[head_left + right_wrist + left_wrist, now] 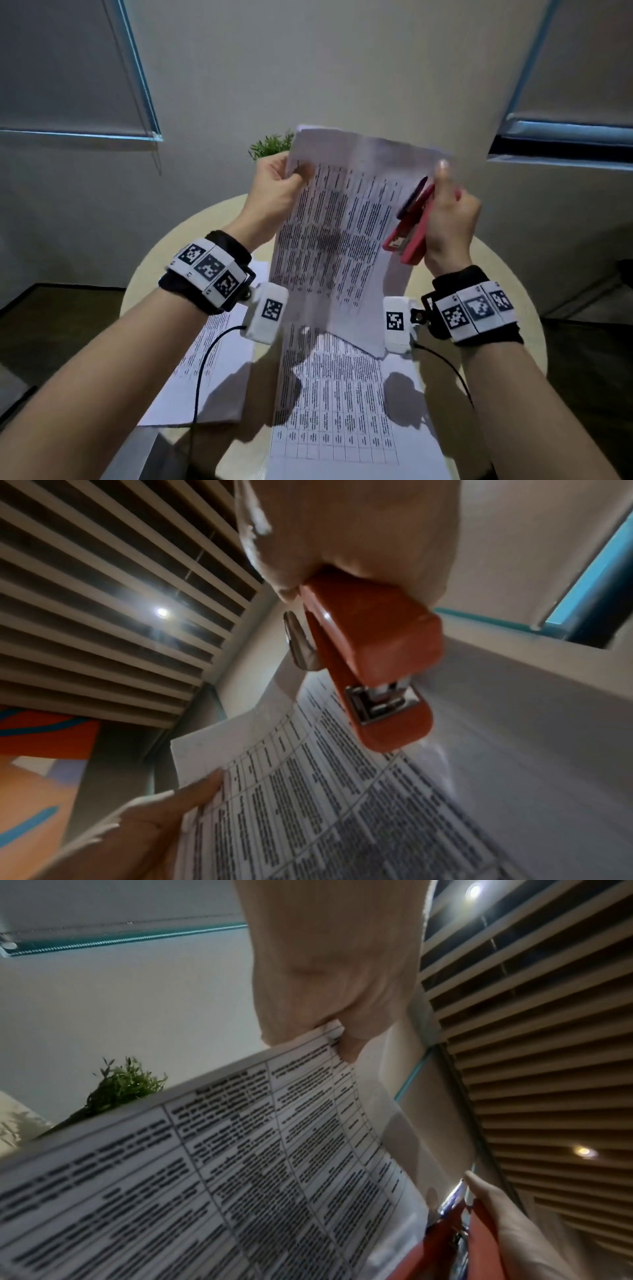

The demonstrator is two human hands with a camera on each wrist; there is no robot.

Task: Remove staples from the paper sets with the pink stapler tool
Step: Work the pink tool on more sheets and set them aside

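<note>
A printed paper set is held upright above the round table. My left hand pinches its upper left corner between thumb and fingers; the left wrist view shows that pinch on the paper set. My right hand grips the pink stapler tool at the set's right edge, with one finger raised along that edge. In the right wrist view the pink stapler tool hangs over the paper set, its metal end facing the camera. No staple shows in any view.
More printed sheets lie on the round wooden table under my wrists, with another sheet to the left. A small green plant stands behind the held set. Cables run from both wrist cameras.
</note>
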